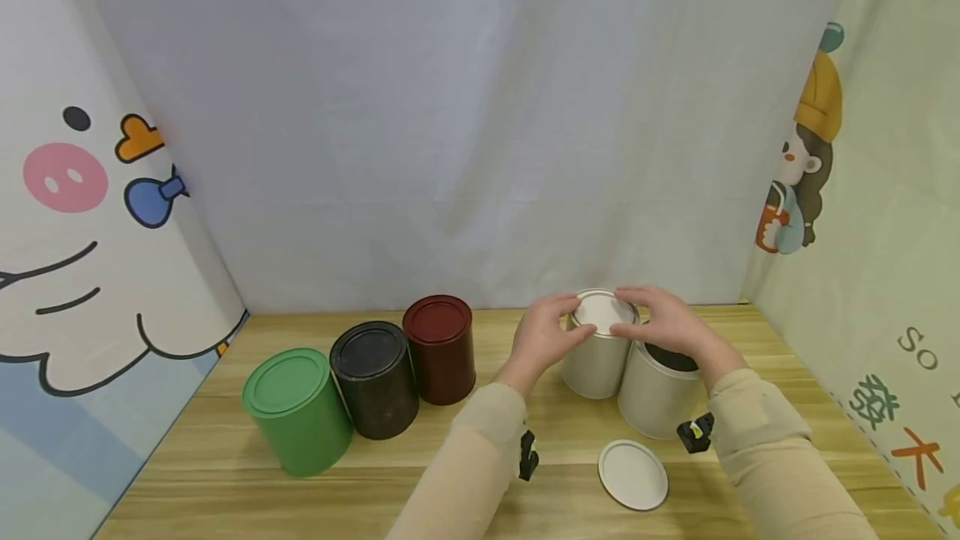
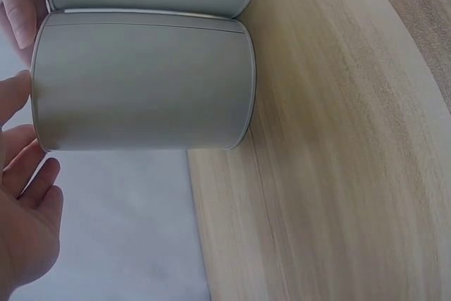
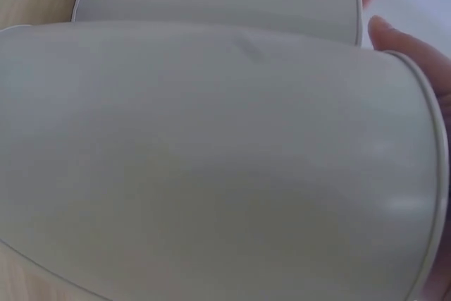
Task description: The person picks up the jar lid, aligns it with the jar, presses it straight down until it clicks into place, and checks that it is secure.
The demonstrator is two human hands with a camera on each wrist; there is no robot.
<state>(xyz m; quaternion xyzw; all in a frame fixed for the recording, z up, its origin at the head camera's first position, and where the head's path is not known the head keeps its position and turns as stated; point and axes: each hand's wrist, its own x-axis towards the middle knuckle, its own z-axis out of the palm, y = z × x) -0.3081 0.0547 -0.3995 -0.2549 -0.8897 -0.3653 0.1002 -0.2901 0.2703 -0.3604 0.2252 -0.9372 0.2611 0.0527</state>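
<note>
A white lid (image 1: 602, 312) sits on top of an upright pale can (image 1: 592, 367), towards the back of the worktop (image 1: 352, 498). The left hand (image 1: 546, 332) and right hand (image 1: 667, 321) meet it from opposite sides, each grip partly spread, with thumb and fingers curved round the lid's edge; whether it is fully seated cannot be told. Just beside stands an open can (image 1: 654, 397), its dark inside partly showing under the right hand. A loose lid (image 1: 633, 476) lies flat nearer the person. Well to the left stand a dark red can (image 1: 447, 365), a black can (image 1: 381, 397) and a green can (image 1: 306, 432), all lidded.
</note>
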